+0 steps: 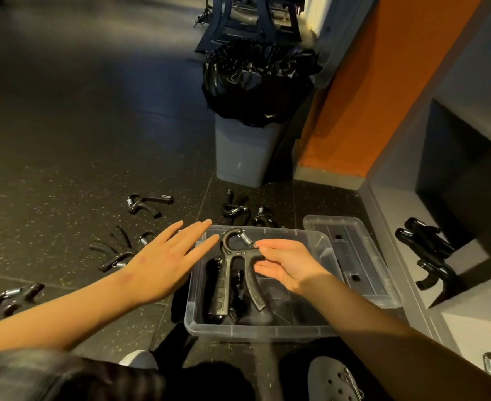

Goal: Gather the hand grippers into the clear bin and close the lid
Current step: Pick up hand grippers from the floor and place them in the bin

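Note:
A clear plastic bin (256,331) sits on the dark floor in front of me. My right hand (289,266) pinches a black hand gripper (228,273) by its upper handle, holding it over the bin. Another black gripper (238,296) lies inside the bin beneath it. My left hand (163,260) hovers flat with fingers spread, just left of the bin, holding nothing. The clear lid (354,256) lies on the floor to the right of the bin. Loose grippers lie on the floor at the left (114,250), far left (15,298), upper left (147,204) and behind the bin (238,208).
A grey trash can with a black liner (247,134) stands behind the bin. At the right, a low grey shelf (470,256) holds more black grippers (429,250). An orange wall (368,96) rises behind. My shoes and knees show at the bottom.

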